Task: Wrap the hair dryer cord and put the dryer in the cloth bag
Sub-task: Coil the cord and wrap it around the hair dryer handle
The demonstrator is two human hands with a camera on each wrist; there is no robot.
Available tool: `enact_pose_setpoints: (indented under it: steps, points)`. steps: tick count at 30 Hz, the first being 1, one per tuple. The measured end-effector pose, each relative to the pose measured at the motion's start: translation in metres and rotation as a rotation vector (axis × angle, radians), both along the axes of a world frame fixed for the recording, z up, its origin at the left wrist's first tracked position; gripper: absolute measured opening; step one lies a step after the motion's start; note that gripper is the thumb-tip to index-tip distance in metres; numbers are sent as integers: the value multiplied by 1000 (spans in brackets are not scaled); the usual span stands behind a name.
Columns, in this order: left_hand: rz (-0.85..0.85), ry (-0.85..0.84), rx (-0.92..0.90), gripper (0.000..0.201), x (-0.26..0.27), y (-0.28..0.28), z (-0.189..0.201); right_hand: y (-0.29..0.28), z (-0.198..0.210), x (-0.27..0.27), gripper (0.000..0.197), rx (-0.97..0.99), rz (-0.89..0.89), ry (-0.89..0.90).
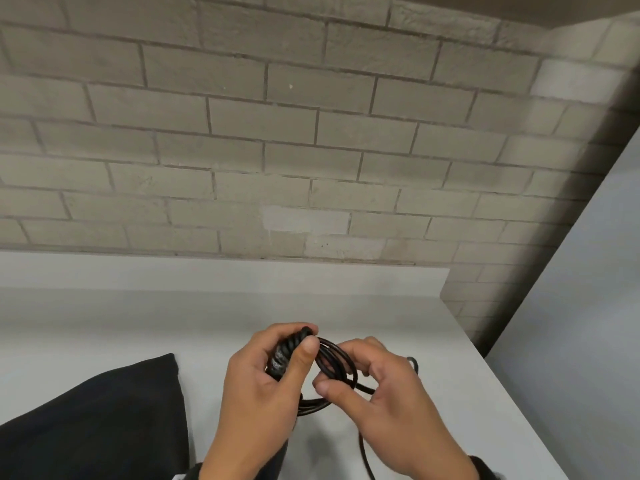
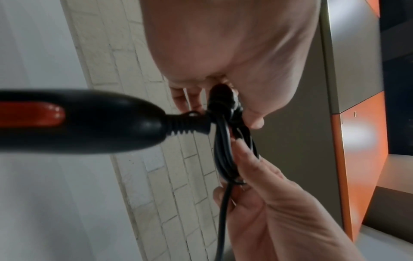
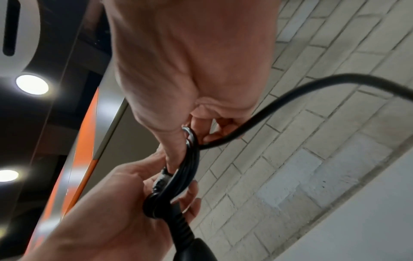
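Both hands [image 1: 263, 379] grip coiled cord [image 1: 337, 363]; lettering unreadable

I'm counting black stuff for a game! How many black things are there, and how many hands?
Black hair dryer: 1
Black cord, coiled: 1
Black cloth bag: 1
Hands, left hand and right hand, both holding the cord: 2
Total: 5

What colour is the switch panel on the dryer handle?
Orange-red, set in the black dryer handle; the switch panel shows best in the left wrist view.
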State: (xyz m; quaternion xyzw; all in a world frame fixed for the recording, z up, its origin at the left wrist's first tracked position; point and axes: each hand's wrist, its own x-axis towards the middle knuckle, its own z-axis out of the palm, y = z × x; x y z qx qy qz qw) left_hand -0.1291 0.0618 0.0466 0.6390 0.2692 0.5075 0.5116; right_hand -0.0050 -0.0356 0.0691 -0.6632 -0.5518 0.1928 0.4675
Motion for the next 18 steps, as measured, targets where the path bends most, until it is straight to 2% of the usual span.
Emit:
enact_pose_setpoints:
  steps: [3, 6, 8, 11, 16, 18]
  points:
    - [84, -66, -69, 26, 7, -5, -1, 6, -9, -3, 25, 44, -39, -50]
    - [143, -139, -152, 27, 15, -8, -1, 14, -26, -6, 41, 233, -272, -68]
    - [179, -158, -196, 27, 20, -9, -2, 20, -34, -8, 40, 464, -402, -285]
    - [237, -174, -214, 30, 27, -11, -4, 30, -48, -13, 30, 677, -400, -558]
    - [303, -202, -193, 27, 29, -11, -6, 35, -53, -18, 16, 679, -445, -636]
    - [309, -188, -182, 25, 30, -12, -6, 34, -54, -20, 18, 694, -465, -681]
